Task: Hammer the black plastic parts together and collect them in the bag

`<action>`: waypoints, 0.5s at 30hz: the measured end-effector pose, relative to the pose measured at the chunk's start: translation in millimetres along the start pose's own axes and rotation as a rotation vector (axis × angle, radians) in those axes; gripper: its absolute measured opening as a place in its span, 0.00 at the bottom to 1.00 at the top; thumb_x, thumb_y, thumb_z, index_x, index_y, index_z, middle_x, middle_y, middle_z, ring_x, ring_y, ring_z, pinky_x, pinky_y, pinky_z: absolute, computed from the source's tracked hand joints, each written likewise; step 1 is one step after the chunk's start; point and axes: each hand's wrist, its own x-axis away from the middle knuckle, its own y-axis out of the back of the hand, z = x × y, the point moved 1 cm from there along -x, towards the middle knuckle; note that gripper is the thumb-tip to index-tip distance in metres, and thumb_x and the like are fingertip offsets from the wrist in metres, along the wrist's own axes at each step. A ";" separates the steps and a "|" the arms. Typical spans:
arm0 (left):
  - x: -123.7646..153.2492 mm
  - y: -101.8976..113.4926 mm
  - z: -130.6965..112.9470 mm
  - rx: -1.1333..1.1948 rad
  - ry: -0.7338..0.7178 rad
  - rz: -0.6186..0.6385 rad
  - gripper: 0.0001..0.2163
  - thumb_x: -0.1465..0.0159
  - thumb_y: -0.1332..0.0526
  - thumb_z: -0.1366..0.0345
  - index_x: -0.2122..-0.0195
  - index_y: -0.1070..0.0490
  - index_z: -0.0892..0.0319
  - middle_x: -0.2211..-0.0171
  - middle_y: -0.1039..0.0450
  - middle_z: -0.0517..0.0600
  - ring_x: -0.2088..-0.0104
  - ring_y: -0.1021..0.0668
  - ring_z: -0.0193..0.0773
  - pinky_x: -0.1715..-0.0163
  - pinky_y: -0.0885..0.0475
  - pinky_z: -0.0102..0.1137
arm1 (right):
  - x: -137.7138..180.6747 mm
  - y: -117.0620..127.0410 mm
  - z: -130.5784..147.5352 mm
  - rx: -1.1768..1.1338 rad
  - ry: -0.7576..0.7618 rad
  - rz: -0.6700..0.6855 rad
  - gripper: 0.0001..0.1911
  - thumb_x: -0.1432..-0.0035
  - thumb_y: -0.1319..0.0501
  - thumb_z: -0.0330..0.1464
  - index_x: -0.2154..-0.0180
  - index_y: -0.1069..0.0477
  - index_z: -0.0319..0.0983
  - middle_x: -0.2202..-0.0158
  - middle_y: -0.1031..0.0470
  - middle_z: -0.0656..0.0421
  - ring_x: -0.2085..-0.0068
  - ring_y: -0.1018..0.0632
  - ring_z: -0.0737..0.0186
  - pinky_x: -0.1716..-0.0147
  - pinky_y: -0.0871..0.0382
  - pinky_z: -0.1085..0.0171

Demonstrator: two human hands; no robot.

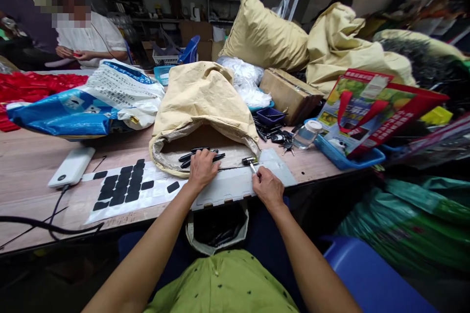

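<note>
My left hand (201, 171) lies at the mouth of a cream cloth sack (205, 90), its fingers curled over several slim black stick-like parts (213, 157). These look like pens or small handles; their exact kind is unclear. In my right hand (269, 187), closed around its silver handle, is a small hammer (248, 161) with a dark head. The hammer head is over a grey board (235, 187) at the table's front edge, close to the sack's right rim. Below the edge, between my legs, an open bag (191, 234) holds dark items.
Left of my hands lie a sheet of black stickers (125, 181) and a white power bank (72, 167) with a cable. To the right are keys (288, 145), a clear jar (307, 134) and a blue tray (345, 159). A co-worker (90, 34) sits across the table.
</note>
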 end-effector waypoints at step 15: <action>6.1 7.2 -5.4 0.481 -0.167 -0.010 0.07 0.30 0.42 0.65 0.53 0.30 0.57 0.60 0.25 0.51 0.60 0.24 0.40 0.58 0.31 0.33 | 0.7 -1.2 -1.1 -0.006 -0.003 -0.011 0.04 0.37 0.40 0.34 0.65 0.30 0.41 0.66 0.26 0.61 0.67 0.31 0.65 0.68 0.53 0.64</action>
